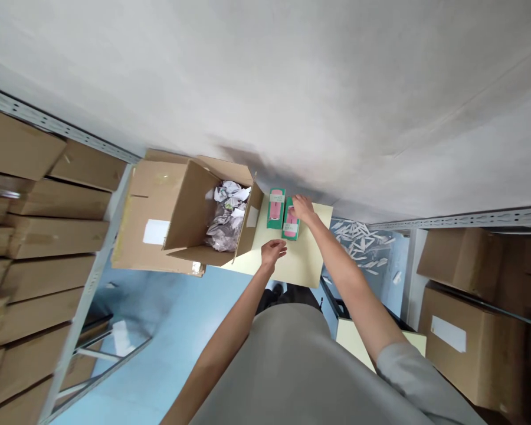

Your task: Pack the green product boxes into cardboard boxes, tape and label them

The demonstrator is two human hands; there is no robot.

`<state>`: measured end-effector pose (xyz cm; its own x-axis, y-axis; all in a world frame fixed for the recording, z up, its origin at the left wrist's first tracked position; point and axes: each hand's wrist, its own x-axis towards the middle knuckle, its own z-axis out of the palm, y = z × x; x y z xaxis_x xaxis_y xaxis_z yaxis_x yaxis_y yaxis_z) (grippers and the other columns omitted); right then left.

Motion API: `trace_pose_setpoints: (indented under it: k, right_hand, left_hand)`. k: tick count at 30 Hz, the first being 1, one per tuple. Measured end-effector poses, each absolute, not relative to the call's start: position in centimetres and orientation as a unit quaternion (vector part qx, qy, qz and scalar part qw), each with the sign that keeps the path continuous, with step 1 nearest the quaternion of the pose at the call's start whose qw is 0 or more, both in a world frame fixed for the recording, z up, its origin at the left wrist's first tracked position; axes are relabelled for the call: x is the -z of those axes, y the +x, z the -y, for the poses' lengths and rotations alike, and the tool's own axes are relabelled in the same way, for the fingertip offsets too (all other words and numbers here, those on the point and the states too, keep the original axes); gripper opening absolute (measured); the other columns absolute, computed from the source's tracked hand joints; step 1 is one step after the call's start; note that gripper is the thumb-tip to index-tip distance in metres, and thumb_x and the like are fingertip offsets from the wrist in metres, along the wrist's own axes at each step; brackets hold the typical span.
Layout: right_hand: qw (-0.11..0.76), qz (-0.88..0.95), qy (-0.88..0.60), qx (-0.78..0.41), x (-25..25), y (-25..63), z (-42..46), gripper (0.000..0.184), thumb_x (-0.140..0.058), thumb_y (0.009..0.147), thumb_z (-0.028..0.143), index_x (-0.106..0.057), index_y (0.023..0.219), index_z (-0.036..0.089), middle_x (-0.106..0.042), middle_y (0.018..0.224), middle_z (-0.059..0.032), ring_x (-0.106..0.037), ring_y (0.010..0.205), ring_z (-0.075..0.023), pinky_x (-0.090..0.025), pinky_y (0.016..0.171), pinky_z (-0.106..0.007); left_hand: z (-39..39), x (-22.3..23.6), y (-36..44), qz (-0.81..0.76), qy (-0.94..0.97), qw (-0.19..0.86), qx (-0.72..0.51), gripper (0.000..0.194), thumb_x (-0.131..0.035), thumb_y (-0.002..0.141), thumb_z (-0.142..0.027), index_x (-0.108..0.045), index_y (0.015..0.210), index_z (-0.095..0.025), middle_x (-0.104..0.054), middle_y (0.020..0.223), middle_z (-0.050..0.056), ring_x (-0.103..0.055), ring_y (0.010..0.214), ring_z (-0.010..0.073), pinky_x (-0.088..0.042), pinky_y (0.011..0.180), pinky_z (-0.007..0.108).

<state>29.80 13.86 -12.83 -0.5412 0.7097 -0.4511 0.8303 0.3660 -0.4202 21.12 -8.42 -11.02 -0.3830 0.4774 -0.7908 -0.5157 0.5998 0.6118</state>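
Note:
Two slim green boxes with pink fronts lie side by side on a pale yellow tabletop. My right hand is at the far end of the right green-and-pink box, fingers bent round its upper corner; the fingertips are partly hidden. To its left lies the other green-and-pink box, which neither hand touches. My left hand hovers nearer to me, just below the boxes, with its fingers loosely bent and a little apart. Nothing shows in it.
Left of the boxes stands an open carton with crumpled paper and plastic inside. Cartons fill a metal rack at the left, and more cartons stand at the right. White strips litter the floor. A wall rises behind.

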Motion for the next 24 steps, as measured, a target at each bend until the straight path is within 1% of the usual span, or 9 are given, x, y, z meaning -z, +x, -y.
trace_pose_setpoints:
  k: [3, 6, 8, 10, 13, 16, 19, 22, 24]
  right_hand:
    - [0.098, -0.807, 0.483, 0.325, 13.0, 31.4, -10.8, 0.055, -0.073, 0.102, 0.025, -0.061, 0.154, 0.016, -0.063, 0.158, -0.0203, -0.057, 0.149, -0.0342, -0.049, 0.123, -0.046]
    - [0.093, -0.782, 0.513, 0.341, 13.2, 33.2, -7.0, 0.058, -0.075, 0.102, 0.031, -0.057, 0.157, 0.02, -0.062, 0.158, -0.0202, -0.058, 0.147, -0.0354, -0.054, 0.115, -0.045]
    - [0.086, -0.762, 0.536, 0.353, 13.4, 34.4, -4.3, 0.061, -0.078, 0.1, 0.033, -0.057, 0.157, 0.022, -0.065, 0.153, -0.0186, -0.064, 0.14, -0.0345, -0.056, 0.111, -0.042]
    - [0.072, -0.742, 0.558, 0.364, 13.5, 35.4, -1.6, 0.063, -0.08, 0.098, 0.033, -0.057, 0.156, 0.023, -0.067, 0.149, -0.0164, -0.07, 0.131, -0.0317, -0.057, 0.108, -0.038]
    - [0.035, -0.713, 0.594, 0.371, 13.5, 37.1, 2.6, 0.061, -0.079, 0.096, 0.031, -0.059, 0.153, 0.022, -0.069, 0.143, -0.0146, -0.074, 0.123, -0.0287, -0.058, 0.107, -0.036]
    - [-0.014, -0.684, 0.63, 0.367, 13.1, 39.2, 6.9, 0.057, -0.077, 0.095, 0.03, -0.061, 0.148, 0.021, -0.072, 0.14, -0.0144, -0.074, 0.124, -0.0284, -0.057, 0.11, -0.037]
    - [-0.071, -0.643, 0.675, 0.354, 12.4, 42.2, 11.2, 0.056, -0.077, 0.093, 0.033, -0.06, 0.146, 0.021, -0.073, 0.138, -0.0146, -0.073, 0.127, -0.0295, -0.058, 0.112, -0.042]
    - [-0.184, -0.568, 0.73, 0.333, 11.4, 45.9, 15.8, 0.057, -0.08, 0.091, 0.04, -0.061, 0.141, 0.02, -0.076, 0.134, -0.0148, -0.073, 0.123, -0.0311, -0.06, 0.111, -0.048]
    - [-0.269, -0.523, 0.751, 0.301, 10.3, 48.6, 19.3, 0.055, -0.081, 0.09, 0.045, -0.064, 0.137, 0.022, -0.077, 0.133, -0.0144, -0.072, 0.124, -0.0316, -0.06, 0.113, -0.05]
  left_hand:
    - [10.1, 11.7, 21.0, -0.699, -0.036, 0.559, -0.444, 0.037, -0.105, 0.06, -0.028, -0.077, 0.081, -0.017, -0.077, 0.083, 0.008, -0.077, 0.079, 0.0216, -0.066, 0.096, 0.047]
    - [12.0, 12.3, 21.0, -0.697, -0.049, 0.564, -0.44, 0.033, -0.103, 0.061, -0.023, -0.074, 0.075, -0.018, -0.075, 0.078, 0.005, -0.072, 0.077, 0.0184, -0.064, 0.103, 0.047]
    - [13.3, 12.5, 21.1, -0.691, -0.047, 0.573, -0.439, 0.031, -0.102, 0.061, -0.023, -0.073, 0.073, -0.018, -0.074, 0.079, 0.005, -0.073, 0.082, 0.0192, -0.063, 0.104, 0.045]
    - [14.6, 12.5, 21.2, -0.678, -0.037, 0.589, -0.437, 0.03, -0.101, 0.063, -0.024, -0.074, 0.074, -0.018, -0.077, 0.084, 0.006, -0.075, 0.089, 0.0215, -0.063, 0.104, 0.043]
    - [16.7, 12.2, 21.1, -0.666, -0.021, 0.611, -0.427, 0.028, -0.1, 0.064, -0.024, -0.075, 0.075, -0.018, -0.078, 0.088, 0.007, -0.076, 0.095, 0.0243, -0.063, 0.101, 0.042]
    - [18.7, 11.5, 20.7, -0.661, -0.002, 0.627, -0.412, 0.027, -0.099, 0.064, -0.025, -0.076, 0.075, -0.019, -0.078, 0.088, 0.008, -0.077, 0.097, 0.0264, -0.064, 0.099, 0.042]
    - [20.5, 10.8, 21.1, -0.649, 0.029, 0.649, -0.396, 0.028, -0.101, 0.063, -0.025, -0.078, 0.079, -0.018, -0.079, 0.089, 0.009, -0.077, 0.095, 0.0256, -0.063, 0.099, 0.042]
    - [22.3, 10.2, 23.2, -0.627, 0.069, 0.68, -0.374, 0.032, -0.103, 0.061, -0.025, -0.08, 0.082, -0.016, -0.08, 0.088, 0.009, -0.078, 0.092, 0.0242, -0.064, 0.098, 0.041]
    - [23.8, 9.9, 25.6, -0.61, 0.101, 0.702, -0.353, 0.034, -0.104, 0.061, -0.026, -0.08, 0.084, -0.016, -0.082, 0.089, 0.01, -0.078, 0.093, 0.0244, -0.064, 0.098, 0.04]
